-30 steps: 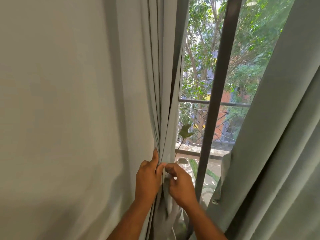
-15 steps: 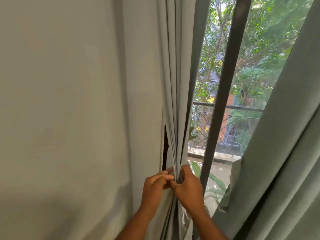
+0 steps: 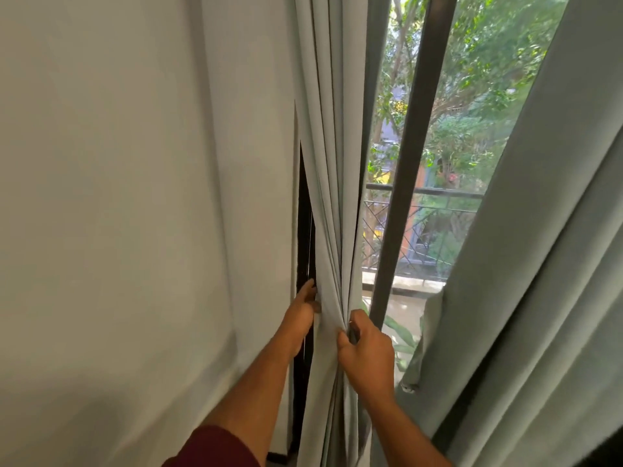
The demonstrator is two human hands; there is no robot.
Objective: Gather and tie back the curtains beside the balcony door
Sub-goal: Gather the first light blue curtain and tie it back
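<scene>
Pale wall [image 3: 118,197] left, dark door frame [image 3: 409,163] and balcony railing [image 3: 435,193] beyond: right hand [image 3: 365,355] pinches the gathered left curtain [image 3: 332,163]; left hand [image 3: 300,313] reaches behind it, grip hidden.

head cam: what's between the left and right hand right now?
In the head view, the gathered folds of the left curtain fill the stretch between the left hand and the right hand, which pinches their front edge.
</scene>
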